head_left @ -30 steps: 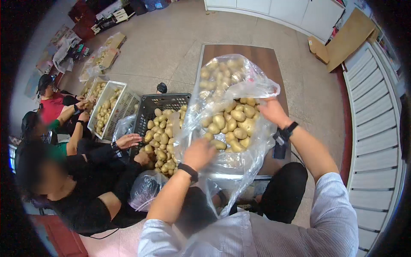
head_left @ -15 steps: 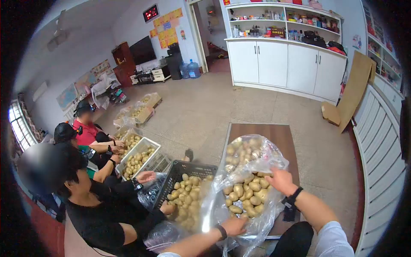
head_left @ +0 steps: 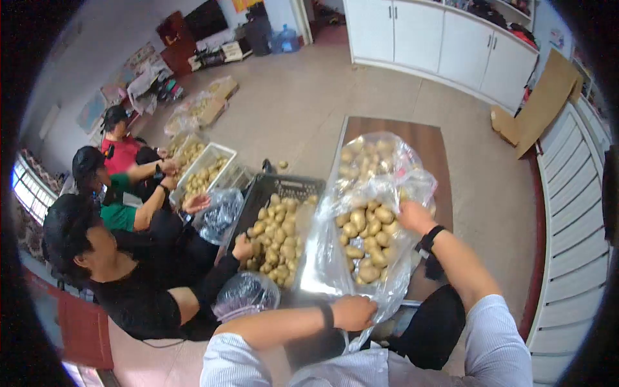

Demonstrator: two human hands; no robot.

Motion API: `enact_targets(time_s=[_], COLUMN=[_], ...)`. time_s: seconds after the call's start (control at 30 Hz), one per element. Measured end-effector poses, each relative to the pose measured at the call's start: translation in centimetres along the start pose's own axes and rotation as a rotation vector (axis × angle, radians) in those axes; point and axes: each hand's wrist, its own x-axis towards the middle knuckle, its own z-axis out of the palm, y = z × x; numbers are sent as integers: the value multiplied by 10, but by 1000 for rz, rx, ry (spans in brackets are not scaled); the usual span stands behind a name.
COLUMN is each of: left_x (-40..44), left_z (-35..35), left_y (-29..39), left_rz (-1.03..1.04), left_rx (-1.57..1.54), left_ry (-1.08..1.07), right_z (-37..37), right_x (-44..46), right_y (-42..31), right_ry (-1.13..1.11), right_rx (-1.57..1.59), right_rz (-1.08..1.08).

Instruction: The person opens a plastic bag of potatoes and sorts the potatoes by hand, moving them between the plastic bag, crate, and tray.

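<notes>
A clear plastic bag (head_left: 325, 248) of potatoes (head_left: 369, 240) lies open in front of me on a low brown table (head_left: 422, 138). My left hand (head_left: 354, 313) is closed on the bag's near edge, close to my body. My right hand (head_left: 416, 217) grips the bag's right side beside the potatoes, its fingertips partly hidden by plastic. More potatoes show through the cloudy plastic at the far end. A shiny metal surface (head_left: 314, 274) shows beside the bag's left side.
To my left stands a black crate (head_left: 293, 187) of potatoes, with a co-worker's hand (head_left: 243, 247) at it. Two more people sit beyond, near a white crate (head_left: 222, 155). Dark plastic (head_left: 222, 216) lies between. A white railing (head_left: 570, 219) runs along the right.
The view has tipped downward. My left hand has drawn the bag's near edge toward my body; my right hand keeps its place on the right side.
</notes>
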Motion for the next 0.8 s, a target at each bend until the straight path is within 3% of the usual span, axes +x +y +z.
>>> enact_targets(time_s=[0.07,0.13,0.27,0.37,0.4,0.5,0.57,0.63,0.8], left_x=[5,19,48,67,73,83,91,99,97], left_z=[-1,-3,-12,4,8,25,22,38,41], left_y=[14,20,18,0,-6,-16,-11,-19,-9], left_rz=[-97,-121,-99,-103,-92,-81,-46,-29,0], left_rx=[74,72,75,-51,-92,-99,-156,-164,-127], left_ry=[-90,-103,162,264,256,337,125,168,233], right_z=[4,-1,-4,30,12,9,20,21,19], right_x=[13,22,50,89,86,98,110,115,86], right_y=[-1,-10,-18,-1,-14,-1,23,36,39], right_ry=[-49,-104,-100,282,114,189,222,108,277], right_rx=[-7,104,325,229,428,303,299,333,106], right_rz=[-123,-79,33,-193,-74,-201,-263,-63,-136])
